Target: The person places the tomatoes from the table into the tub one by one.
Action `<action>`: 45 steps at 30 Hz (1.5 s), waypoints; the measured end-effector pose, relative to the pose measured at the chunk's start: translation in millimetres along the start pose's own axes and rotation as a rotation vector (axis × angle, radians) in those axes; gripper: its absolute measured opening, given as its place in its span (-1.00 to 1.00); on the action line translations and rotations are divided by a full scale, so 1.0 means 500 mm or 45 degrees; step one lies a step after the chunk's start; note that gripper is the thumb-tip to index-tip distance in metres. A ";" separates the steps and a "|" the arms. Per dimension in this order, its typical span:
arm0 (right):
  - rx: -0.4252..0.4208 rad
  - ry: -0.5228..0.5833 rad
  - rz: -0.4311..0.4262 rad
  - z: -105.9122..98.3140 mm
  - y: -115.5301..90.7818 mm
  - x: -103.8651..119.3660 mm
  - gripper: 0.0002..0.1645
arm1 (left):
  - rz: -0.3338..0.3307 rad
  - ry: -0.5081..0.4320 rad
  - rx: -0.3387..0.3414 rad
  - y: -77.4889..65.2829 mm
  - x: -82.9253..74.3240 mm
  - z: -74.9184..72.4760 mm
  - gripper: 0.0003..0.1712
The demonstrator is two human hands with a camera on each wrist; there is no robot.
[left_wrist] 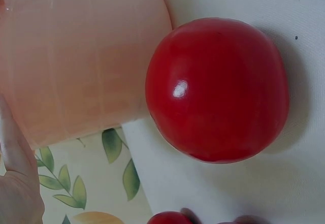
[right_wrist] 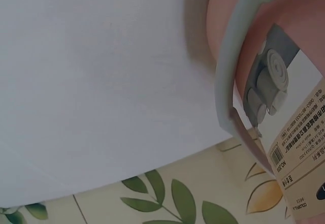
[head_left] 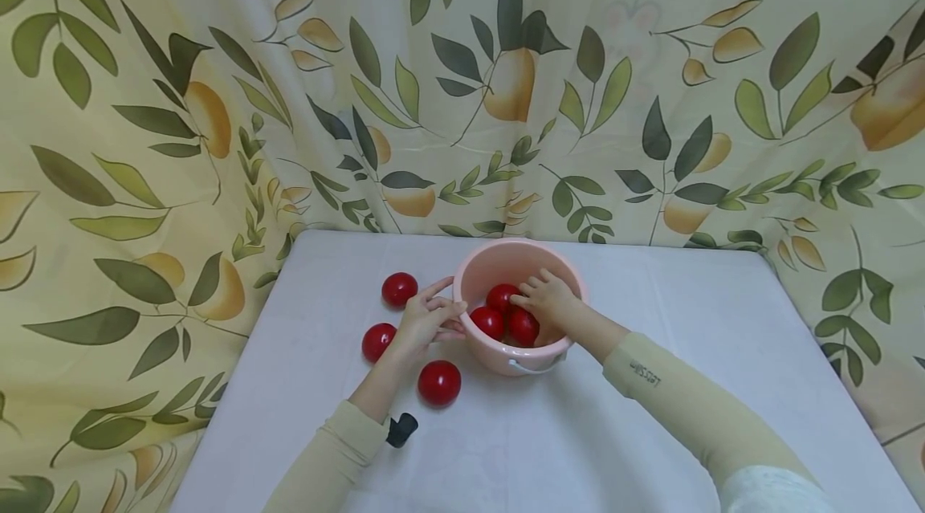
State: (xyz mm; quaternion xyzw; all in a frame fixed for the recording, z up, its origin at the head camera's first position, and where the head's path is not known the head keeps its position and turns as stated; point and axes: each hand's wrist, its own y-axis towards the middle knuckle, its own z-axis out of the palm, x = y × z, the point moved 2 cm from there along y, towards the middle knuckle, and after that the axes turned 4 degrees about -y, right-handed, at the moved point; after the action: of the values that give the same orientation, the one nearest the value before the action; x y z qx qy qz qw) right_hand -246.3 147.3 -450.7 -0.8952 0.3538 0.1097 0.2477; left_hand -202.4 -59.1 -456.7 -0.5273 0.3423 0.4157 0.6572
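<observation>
- Step in hand, my read: handling red balls at the bucket, one hand inside, the other bracing. Loading or unloading: can't tell from this.
- Right hand [head_left: 552, 304] is down in the pink bucket [head_left: 491, 358], fingertips at the red balls inside [head_left: 487, 323]. Fingers look spread; can't tell if they grip one.
- Left hand [head_left: 422, 320] is on the bucket's left rim, thumb over the edge, fingers along the outside. Reads as a light hold.
- Hands are apart, bucket rim between them.
- Next move calls for getting the right hand out past the rim without knocking it, left hand keeping the bucket steady.
- Three balls inside, left of and under the right fingers.
- Three outside, left of the bucket: far ball [head_left: 400, 290] beyond the left hand, middle ball [head_left: 377, 342] left of its wrist, near ball [head_left: 439, 383] right of its forearm.
- White handle [head_left: 533, 369] hangs on the near side.
</observation>
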 end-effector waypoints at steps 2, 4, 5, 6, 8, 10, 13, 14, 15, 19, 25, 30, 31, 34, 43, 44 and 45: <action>0.005 0.000 0.002 0.001 0.001 0.000 -0.01 | 0.000 0.000 0.000 0.000 0.000 0.001 -0.32; 0.008 0.014 0.008 0.002 0.002 -0.001 -0.02 | -0.003 -0.002 0.002 0.000 0.000 0.001 -0.32; -0.003 0.018 0.005 0.002 0.002 -0.002 -0.03 | -0.003 -0.001 0.004 0.000 0.000 0.002 -0.33; -0.022 0.022 0.002 0.001 0.002 -0.003 -0.04 | -0.002 0.001 0.008 0.000 0.000 0.002 -0.34; -0.093 0.078 0.008 0.001 0.002 -0.006 -0.06 | 0.003 0.003 0.018 0.000 -0.001 0.002 -0.35; -0.212 0.191 0.030 -0.002 0.001 -0.013 -0.11 | 0.005 0.005 0.027 -0.001 -0.001 0.002 -0.36; -0.439 0.480 0.130 -0.012 -0.009 -0.031 -0.22 | 0.008 0.009 0.039 -0.001 -0.001 0.001 -0.36; -0.510 0.582 0.183 -0.016 -0.015 -0.038 -0.26 | 0.007 0.008 0.042 -0.001 -0.001 0.001 -0.36; -0.580 0.685 0.239 -0.021 -0.024 -0.046 -0.29 | 0.007 0.010 0.044 -0.001 -0.001 0.001 -0.36; -0.782 1.063 0.479 -0.041 -0.073 -0.081 -0.32 | 0.006 0.013 0.036 -0.002 0.000 0.000 -0.37; -0.823 1.587 0.748 -0.037 -0.165 -0.125 -0.24 | -0.002 0.013 0.024 0.000 0.003 -0.001 -0.37; -0.550 1.962 0.770 0.007 -0.219 -0.138 -0.14 | 0.006 0.011 0.023 -0.002 0.002 -0.002 -0.37; -0.483 2.021 0.752 0.017 -0.224 -0.136 -0.14 | 0.006 0.012 0.022 -0.002 0.002 -0.003 -0.37; -0.335 2.136 0.707 0.047 -0.230 -0.125 -0.13 | 0.006 0.016 0.019 -0.002 0.000 -0.002 -0.38; -0.222 2.349 0.625 0.086 -0.215 -0.086 -0.15 | 0.006 0.017 0.026 0.000 0.002 -0.002 -0.38; -0.221 2.362 0.624 0.087 -0.213 -0.083 -0.14 | 0.006 0.018 0.028 0.000 0.002 -0.002 -0.37; -0.224 2.377 0.617 0.087 -0.212 -0.080 -0.12 | 0.004 0.017 0.027 0.001 0.002 -0.002 -0.37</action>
State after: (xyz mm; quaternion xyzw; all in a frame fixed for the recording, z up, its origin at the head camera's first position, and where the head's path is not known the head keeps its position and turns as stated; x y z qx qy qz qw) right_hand -203.3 259.8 -434.2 -0.5399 0.5736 -0.5714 -0.2302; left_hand -202.2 -60.0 -458.1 -0.5225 0.3520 0.4094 0.6599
